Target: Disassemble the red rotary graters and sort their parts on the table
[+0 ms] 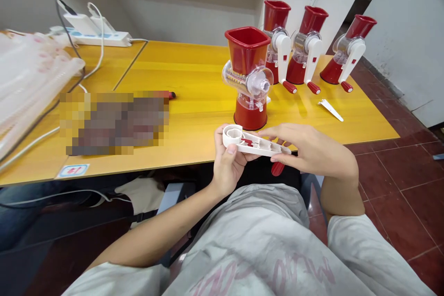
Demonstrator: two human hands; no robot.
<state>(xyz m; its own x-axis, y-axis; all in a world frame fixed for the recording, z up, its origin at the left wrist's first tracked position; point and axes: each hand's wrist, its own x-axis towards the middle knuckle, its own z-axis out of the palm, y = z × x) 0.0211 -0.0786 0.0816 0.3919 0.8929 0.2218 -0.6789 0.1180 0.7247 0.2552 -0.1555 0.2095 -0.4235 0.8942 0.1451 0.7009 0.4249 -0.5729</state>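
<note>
A white crank handle (258,147) with a red grip (277,168) is held in front of the table edge, its hollow inner side facing up and red parts showing inside. My left hand (227,166) is closed around its round end, thumb on the rim. At the narrow end, my right hand (301,145) grips the handle between thumb and fingers. Just behind stands a red rotary grater (248,62) with a clear drum housing and no crank on its hub. A thin white cover strip (331,110) lies on the table to the right.
Several more red rotary graters, one of them here (348,51), stand at the back right with cranks fitted. On the left are a blurred-out flat item (120,122), plastic bags (31,74), cables and a power strip (100,37). The yellow table's (187,143) front edge lies close to my hands.
</note>
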